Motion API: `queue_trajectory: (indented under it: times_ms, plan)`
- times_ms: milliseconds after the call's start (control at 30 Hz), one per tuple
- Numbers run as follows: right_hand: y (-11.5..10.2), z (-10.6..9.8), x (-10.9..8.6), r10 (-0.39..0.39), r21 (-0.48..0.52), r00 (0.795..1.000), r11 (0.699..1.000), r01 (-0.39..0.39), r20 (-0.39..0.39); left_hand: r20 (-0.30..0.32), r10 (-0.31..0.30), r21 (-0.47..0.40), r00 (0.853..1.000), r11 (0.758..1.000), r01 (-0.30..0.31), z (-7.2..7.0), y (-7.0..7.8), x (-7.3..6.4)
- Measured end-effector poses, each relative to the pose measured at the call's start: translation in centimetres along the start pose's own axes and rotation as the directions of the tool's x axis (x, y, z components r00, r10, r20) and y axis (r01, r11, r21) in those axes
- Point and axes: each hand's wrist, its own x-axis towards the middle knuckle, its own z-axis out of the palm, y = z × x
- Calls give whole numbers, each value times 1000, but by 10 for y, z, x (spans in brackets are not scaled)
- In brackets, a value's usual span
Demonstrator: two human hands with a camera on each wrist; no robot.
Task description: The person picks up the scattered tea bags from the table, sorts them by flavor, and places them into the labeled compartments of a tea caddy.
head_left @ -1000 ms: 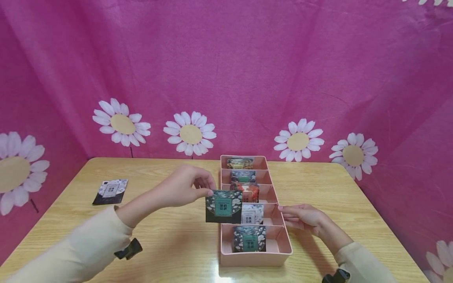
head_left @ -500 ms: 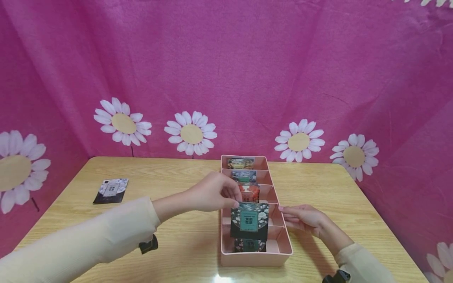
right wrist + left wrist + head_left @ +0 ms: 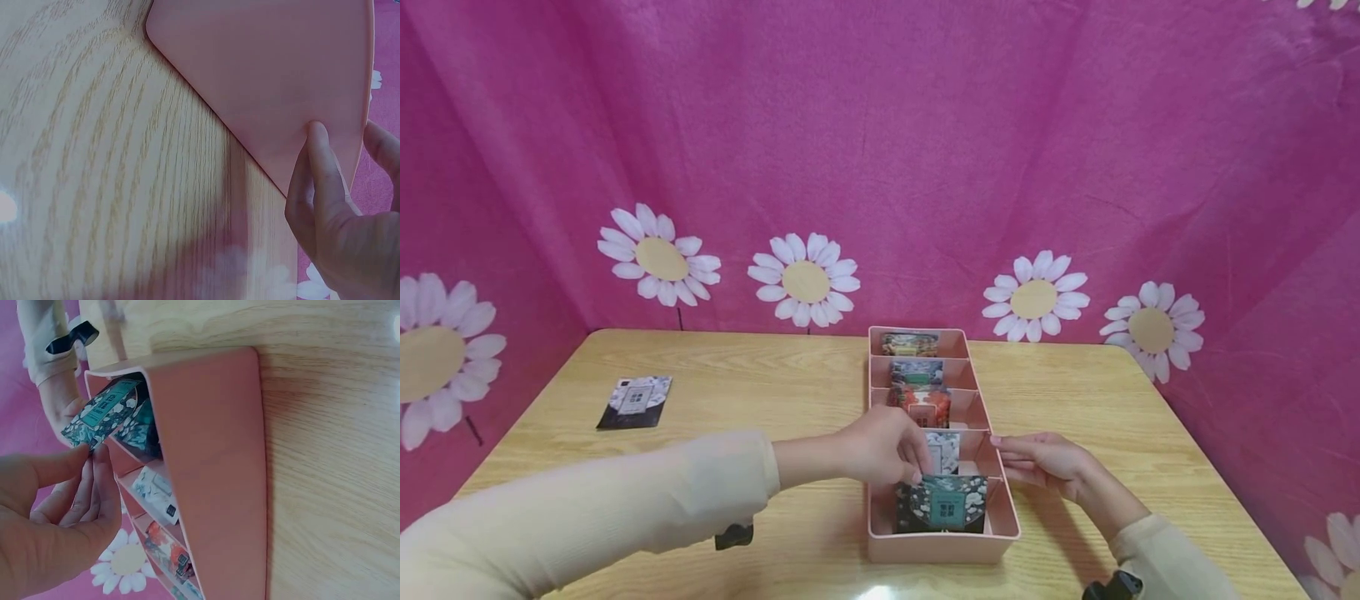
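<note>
My left hand [image 3: 883, 447] pinches the top edge of a dark tea packet [image 3: 946, 505] with a green label and white blossoms. This packet is partly inside the nearest compartment of a long pink divided box [image 3: 942, 547]. Behind it in that compartment, a matching packet [image 3: 140, 430] shows in the left wrist view. In the adjoining compartment stands a white floral tea packet [image 3: 945, 452], partly covered by my left fingers. My right hand [image 3: 1048, 468] holds the box's right side, one digit at the rim and a fingertip [image 3: 317, 130] against the outer wall.
Farther compartments hold a red tea packet [image 3: 922, 408], a blue-green one [image 3: 917, 372] and a yellowish one [image 3: 910, 344]. A white-and-black packet [image 3: 636, 402] lies on the wooden table [image 3: 737, 375] at left. A pink daisy-print cloth [image 3: 880, 167] hangs behind the table.
My left hand has carried the dark green-labelled packet from left of the box rightward, then down into the nearest compartment. My right hand has stayed at the box's side.
</note>
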Motion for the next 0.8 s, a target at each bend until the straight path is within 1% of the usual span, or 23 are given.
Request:
queue_trajectory:
  times_ms: [200, 267, 333, 533, 667, 800]
  plan:
    - [-1, 0, 0, -3, 4, 1000, 1000, 3, 5, 29, 41, 113, 999, 993, -44, 5, -1, -1]
    - [-1, 0, 0, -1, 1, 1000, 1000, 1, 4, 35, 53, 129, 998, 990, -57, 5, -2, -1]
    - [-1, 1, -1, 0, -2, 1000, 1000, 1, 4, 37, 55, 126, 998, 990, -59, 6, -3, -2]
    - [0, 1, -1, 2, -8, 1000, 1000, -2, 1, 37, 32, 81, 999, 996, -35, 3, -5, -4]
    - [0, 1, 0, 0, -12, 1000, 1000, 0, -1, 12, 53, 73, 999, 996, -54, -6, -8, -5]
    - [0, 1, 0, -4, -16, 1000, 1000, 4, 4, -31, 88, 100, 996, 991, -84, -18, -14, -6]
